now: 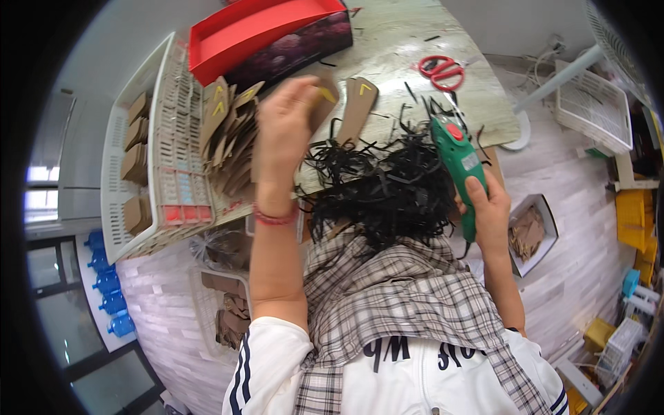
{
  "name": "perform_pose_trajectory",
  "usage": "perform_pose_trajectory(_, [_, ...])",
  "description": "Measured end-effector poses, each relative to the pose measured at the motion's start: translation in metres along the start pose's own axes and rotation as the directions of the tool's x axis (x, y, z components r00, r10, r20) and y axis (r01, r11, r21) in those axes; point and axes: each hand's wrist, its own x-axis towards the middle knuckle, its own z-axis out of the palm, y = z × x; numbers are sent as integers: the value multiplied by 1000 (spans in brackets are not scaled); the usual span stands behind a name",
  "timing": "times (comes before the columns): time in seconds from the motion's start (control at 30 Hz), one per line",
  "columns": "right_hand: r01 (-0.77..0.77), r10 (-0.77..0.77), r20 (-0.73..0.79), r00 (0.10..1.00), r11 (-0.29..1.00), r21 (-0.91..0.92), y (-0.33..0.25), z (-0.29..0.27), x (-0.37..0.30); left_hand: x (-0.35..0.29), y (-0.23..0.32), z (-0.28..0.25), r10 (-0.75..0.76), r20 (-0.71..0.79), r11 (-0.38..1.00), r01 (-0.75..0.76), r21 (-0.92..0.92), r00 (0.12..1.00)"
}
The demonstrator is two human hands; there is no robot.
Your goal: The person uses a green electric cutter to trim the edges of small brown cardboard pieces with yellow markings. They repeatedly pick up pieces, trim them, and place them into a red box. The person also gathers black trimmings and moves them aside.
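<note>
My left hand (285,131), smeared by motion, is above the table's left side. Its fingers close on a flat brown piece (325,100) with a yellow mark. In my right hand (490,207) is a green handheld power tool (456,152) with a red button; its tip points away from me. Between my hands, a tangled heap of black strips (394,187) spills over the table's near edge onto my plaid apron (408,277). Just beyond the heap lies another brown piece (358,107) with a yellow mark. A stack of similar pieces (232,142) stands left of my left hand.
Red-handled scissors (443,71) lie on the table (401,21) at the far right. A red-lined box (270,31) stands at the back left, beside a white plastic basket (166,131) holding brown pieces. Boxes of brown pieces (529,235) sit on the floor either side of me.
</note>
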Motion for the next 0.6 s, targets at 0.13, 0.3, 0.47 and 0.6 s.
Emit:
perform_pose_trajectory(0.13, [27, -26, 28, 999, 999, -33, 2, 2, -4, 51, 1, -104, 18, -270, 997, 2, 73, 963])
perform_pose_trajectory(0.3, [17, -15, 42, 999, 999, -36, 11, 1, -7, 71, -34, -142, -203, -36, 841, 156, -518, 979])
perform_pose_trajectory(0.47, [1, -1, 3, 1000, 998, -57, 13, -3, -8, 84, -29, -134, -98, -186, 943, 32, -332, 978])
perform_pose_trajectory(0.6, [-4, 3, -3, 1000, 999, -37, 12, -5, -9, 87, -6, -126, 475, -236, 402, 29, 915, 848])
